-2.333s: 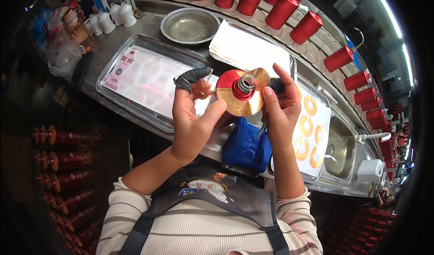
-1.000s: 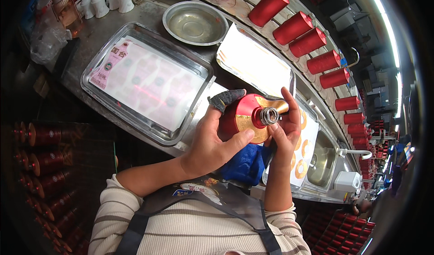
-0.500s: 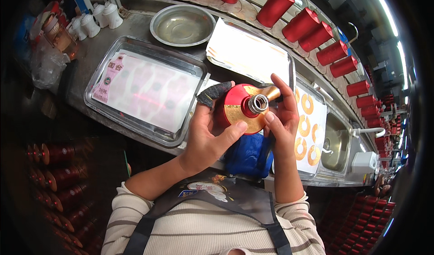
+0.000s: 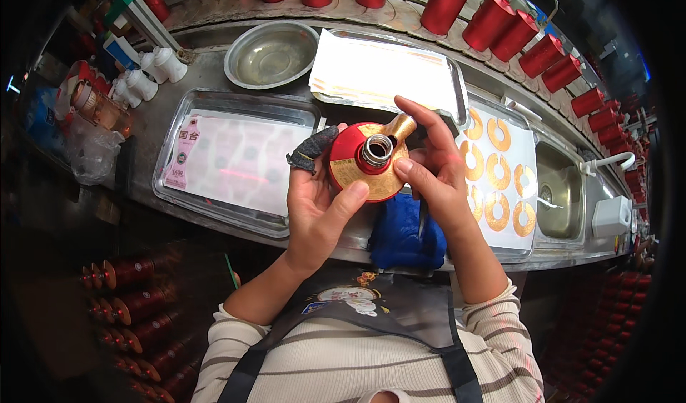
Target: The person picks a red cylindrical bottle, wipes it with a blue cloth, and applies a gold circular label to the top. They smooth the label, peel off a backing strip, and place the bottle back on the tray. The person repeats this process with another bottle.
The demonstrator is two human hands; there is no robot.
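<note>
A red bottle with an uncapped threaded neck is tilted toward me between my two hands. Around its shoulder lies a gold ring-shaped label, one end of which lifts away on the far right side. My left hand is wrapped round the bottle's left side, its thumb flat on the label and a black cover on one finger. On the other side, my right hand presses its thumb on the shoulder by the neck. Its forefinger stretches up beside the loose end; the other fingers are partly hidden behind.
Gold ring labels on a white sheet lie to the right, before a sink. A tray with a pink printed sheet stands left. Behind are a metal bowl, a tray of white sheets and red bottles on a conveyor.
The view has shifted, so the surroundings sit differently in it. My hands and the bottle appear a little farther left and higher. Both hands keep nearly the same hold; the label's end still stands up.
</note>
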